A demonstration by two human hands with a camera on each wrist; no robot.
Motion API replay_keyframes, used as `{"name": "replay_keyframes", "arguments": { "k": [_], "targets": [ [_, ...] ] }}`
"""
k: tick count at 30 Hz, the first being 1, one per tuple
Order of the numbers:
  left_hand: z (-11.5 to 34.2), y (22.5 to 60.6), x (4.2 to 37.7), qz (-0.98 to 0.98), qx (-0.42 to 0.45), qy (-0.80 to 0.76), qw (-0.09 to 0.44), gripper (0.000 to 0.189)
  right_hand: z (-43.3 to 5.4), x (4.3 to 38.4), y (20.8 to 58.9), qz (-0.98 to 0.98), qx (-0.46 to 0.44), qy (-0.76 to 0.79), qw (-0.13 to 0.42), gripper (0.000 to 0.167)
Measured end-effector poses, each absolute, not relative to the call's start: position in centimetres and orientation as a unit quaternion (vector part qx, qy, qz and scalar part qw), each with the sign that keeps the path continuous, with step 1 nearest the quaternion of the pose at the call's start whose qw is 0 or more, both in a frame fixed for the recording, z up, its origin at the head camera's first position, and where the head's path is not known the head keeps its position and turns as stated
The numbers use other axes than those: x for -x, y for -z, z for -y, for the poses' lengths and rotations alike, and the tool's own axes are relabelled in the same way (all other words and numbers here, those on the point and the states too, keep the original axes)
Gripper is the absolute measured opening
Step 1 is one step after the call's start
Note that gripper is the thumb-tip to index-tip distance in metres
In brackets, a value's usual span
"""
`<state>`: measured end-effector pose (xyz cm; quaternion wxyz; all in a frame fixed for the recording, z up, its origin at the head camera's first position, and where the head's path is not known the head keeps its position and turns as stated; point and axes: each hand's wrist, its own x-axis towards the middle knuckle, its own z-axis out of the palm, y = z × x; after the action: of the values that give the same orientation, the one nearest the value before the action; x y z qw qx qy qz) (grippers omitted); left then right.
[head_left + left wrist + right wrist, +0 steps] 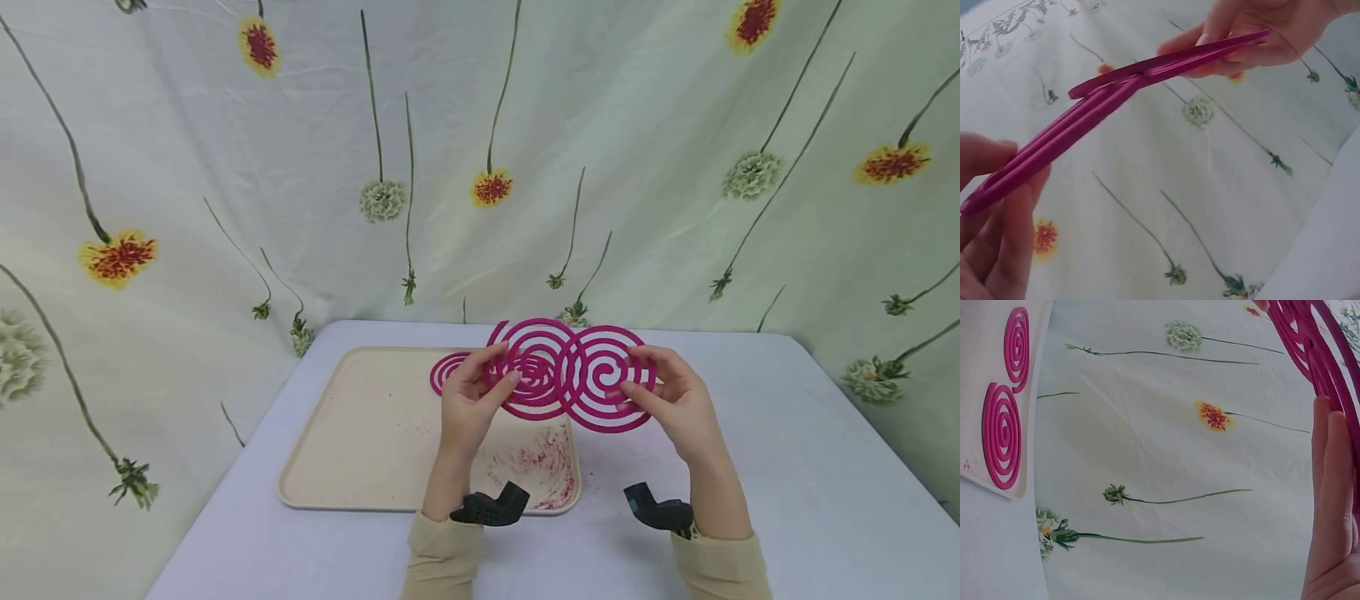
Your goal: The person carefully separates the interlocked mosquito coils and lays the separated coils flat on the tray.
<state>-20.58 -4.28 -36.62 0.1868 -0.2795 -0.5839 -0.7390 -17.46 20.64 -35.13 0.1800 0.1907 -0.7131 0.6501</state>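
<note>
My left hand (467, 408) pinches the outer rings of a magenta mosquito coil (536, 415) between thumb and fingers. A second magenta mosquito coil (603, 429) is pinched at its right edge by my right hand (681, 404). Both coils are held up in the air, their rings overlapping in the middle. Seen edge-on in the left wrist view, the left coil (1060, 142) and the right coil (1116, 74) meet at a slight angle. Two more coils, an upper one (1017, 342) and a lower one (1004, 430), lie on the tray in the right wrist view.
A beige tray (352, 508) rests on the white table (795, 467), with magenta crumbs (551, 458) at its near right corner. A flower-printed cloth (450, 100) hangs behind the table. A black wrist camera sits on each wrist.
</note>
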Motion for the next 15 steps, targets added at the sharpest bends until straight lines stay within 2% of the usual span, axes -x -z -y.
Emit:
{"name": "replay_keyframes", "arguments": {
  "k": [7,10,15],
  "targets": [
    [5.7,36.7,20.5,0.624,0.305,0.709,0.126,0.037,-22.6,17.1,35.2,0.751,-0.29,-0.586,0.092,0.035],
    [5.6,36.7,20.5,0.628,0.297,0.709,0.125,0.037,-22.7,17.1,35.2,0.76,-0.293,-0.572,0.101,0.036],
    [4.7,36.6,20.5,0.616,0.279,0.72,0.154,0.037,-22.0,17.2,35.2,0.737,-0.269,-0.6,0.158,0.038]
  ]
}}
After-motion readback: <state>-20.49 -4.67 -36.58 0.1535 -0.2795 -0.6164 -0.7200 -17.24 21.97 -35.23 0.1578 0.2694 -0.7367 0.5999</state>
